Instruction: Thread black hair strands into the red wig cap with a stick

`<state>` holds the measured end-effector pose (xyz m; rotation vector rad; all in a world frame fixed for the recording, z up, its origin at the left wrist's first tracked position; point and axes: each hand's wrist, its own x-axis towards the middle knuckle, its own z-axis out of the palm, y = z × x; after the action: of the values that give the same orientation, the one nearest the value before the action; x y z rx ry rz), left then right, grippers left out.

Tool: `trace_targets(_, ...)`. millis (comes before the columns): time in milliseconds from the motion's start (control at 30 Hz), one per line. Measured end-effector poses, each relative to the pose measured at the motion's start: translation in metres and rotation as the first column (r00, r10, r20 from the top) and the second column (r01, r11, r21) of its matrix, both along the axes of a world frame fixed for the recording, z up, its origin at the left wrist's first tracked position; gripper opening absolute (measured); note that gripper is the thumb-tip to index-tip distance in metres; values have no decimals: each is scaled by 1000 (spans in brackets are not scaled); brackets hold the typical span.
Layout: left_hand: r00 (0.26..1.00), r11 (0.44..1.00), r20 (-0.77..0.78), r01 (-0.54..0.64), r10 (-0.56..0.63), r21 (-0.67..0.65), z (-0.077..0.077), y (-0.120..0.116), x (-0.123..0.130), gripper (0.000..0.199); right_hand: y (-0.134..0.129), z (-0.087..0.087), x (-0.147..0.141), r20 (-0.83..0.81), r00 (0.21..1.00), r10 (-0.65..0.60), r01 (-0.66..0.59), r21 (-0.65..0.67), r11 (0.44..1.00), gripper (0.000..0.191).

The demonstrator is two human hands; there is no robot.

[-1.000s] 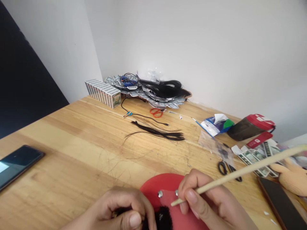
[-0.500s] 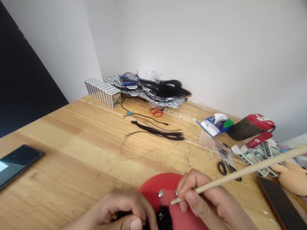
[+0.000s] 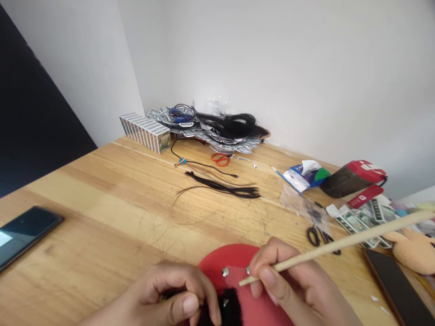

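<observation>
A red round piece (image 3: 234, 253) with small silver fittings lies at the bottom centre of the view. On its lower part is a fuzzy black piece (image 3: 231, 308). My left hand (image 3: 180, 294) has its fingers curled around dark material at the black piece's left side, partly cut off by the frame edge. My right hand (image 3: 288, 276) pinches a long pale wooden stick (image 3: 326, 249). The stick's tip points down-left over the red piece, just above the black fuzz.
A phone (image 3: 27, 235) lies at the left. Black hair strands (image 3: 224, 186) and orange-handled scissors (image 3: 220, 159) lie beyond my hands. Stacked boxes (image 3: 146, 132) stand at the back. At the right are black scissors (image 3: 321, 237), small cartons, a dark flat case (image 3: 396, 283) and a plush toy (image 3: 413, 251).
The stick's tip has shifted slightly left and up with my right hand. My left hand has moved up a little, and its fingers have shifted slightly over the black fuzz.
</observation>
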<state>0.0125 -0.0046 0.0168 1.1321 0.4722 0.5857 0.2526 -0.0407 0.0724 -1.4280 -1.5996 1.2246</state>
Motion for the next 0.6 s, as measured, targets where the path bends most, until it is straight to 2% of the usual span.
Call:
trace_targets(300, 1000, 1000, -11, 12, -13, -15, 3, 2, 3, 40, -3, 1, 0, 17, 1000, -3, 2, 57, 998, 33)
trace_targets(600, 999, 1000, -34, -7, 7, 11, 4, 2, 2, 41, -1, -3, 0, 66, 998, 9, -12, 50, 999, 39)
